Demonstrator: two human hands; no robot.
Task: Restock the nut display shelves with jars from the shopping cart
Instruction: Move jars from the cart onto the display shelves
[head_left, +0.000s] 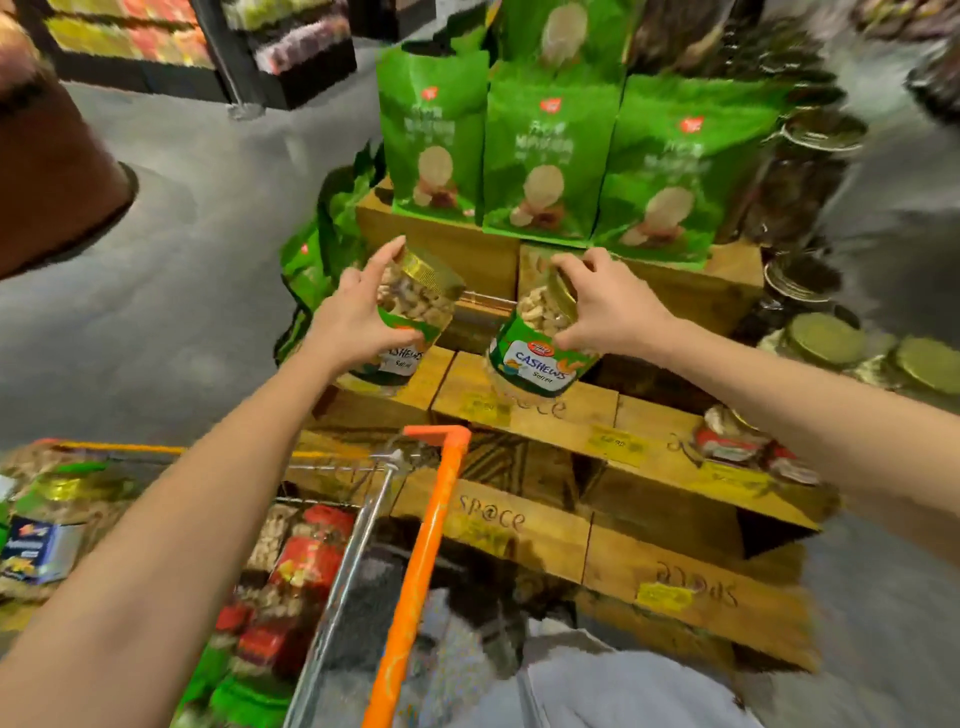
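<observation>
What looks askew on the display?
A red-labelled jar seems to lie on its side at the right end of the wooden shelf. The left cashew jar and right cashew jar tilt only because the left hand and right hand hold them.

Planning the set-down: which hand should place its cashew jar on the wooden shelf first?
Probably right. The right hand holds the right jar low over the crate top; the left hand holds the left jar near its left edge.
</observation>
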